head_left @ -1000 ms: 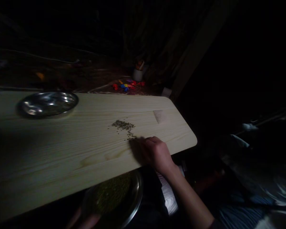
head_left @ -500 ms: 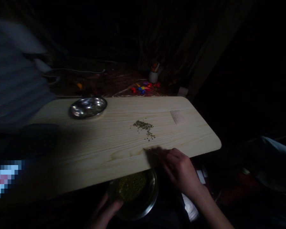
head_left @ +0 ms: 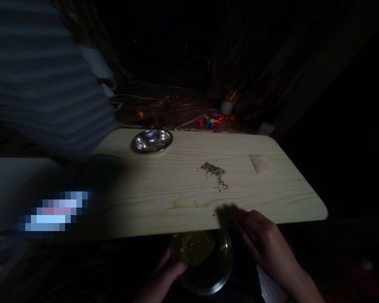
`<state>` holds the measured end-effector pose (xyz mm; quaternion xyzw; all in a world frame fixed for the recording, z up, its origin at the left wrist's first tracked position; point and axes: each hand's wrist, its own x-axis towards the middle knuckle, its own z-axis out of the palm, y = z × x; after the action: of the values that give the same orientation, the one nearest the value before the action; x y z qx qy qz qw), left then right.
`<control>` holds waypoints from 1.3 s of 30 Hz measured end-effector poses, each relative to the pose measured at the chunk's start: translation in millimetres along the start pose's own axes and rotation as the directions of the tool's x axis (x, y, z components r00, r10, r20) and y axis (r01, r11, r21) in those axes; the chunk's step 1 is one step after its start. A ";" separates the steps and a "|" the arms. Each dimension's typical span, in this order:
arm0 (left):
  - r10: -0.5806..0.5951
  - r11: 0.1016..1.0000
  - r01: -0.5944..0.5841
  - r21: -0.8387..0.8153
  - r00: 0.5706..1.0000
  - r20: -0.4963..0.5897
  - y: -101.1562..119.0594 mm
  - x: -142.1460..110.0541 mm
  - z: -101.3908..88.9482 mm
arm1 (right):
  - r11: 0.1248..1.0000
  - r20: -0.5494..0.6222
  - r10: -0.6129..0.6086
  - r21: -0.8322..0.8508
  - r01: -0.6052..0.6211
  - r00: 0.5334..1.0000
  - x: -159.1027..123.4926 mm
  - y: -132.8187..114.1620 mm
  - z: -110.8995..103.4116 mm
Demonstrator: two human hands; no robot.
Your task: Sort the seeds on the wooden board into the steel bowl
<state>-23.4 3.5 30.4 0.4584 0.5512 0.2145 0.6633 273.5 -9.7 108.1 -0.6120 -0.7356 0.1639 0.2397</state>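
My left hand (head_left: 167, 271) grips the left rim of a round metal bowl (head_left: 226, 275), thumb at the edge. Small green beans (head_left: 198, 247) lie in this bowl, which is just below the table's near edge. At that edge, right of the bowl, my right hand (head_left: 261, 230) is bent with fingers curled together; the dark fingertips hide whatever they may hold. Its shadow falls on the wooden tabletop (head_left: 164, 185). Beyond it lies a loose patch of small greenish beans (head_left: 213, 169), with some strays. A single bean (head_left: 214, 215) sits near the shadow.
A shallow metal dish (head_left: 153, 141) with a little in it stands at the far left. A small clear packet (head_left: 259, 164) lies at right. At left are a person's ribbed grey sleeve (head_left: 50, 84) and a pixelated screen (head_left: 53, 211). Colourful small pieces (head_left: 213, 120) lie behind the table.
The view has swung left, so the table and bowls appear farther right. My right hand stays by the near edge, and my left hand still holds the bowl.
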 end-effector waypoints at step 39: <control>0.053 0.997 -0.051 -0.052 0.998 0.025 14.1 -0.1 8.9 | 0.999 0.004 -0.041 0.036 0.041 0.999 15.1 -10.8 1.4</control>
<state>-12.0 7.1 42.2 0.4583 0.5247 0.2396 0.6762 261.8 3.0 115.0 -0.5921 -0.7454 0.1736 0.2524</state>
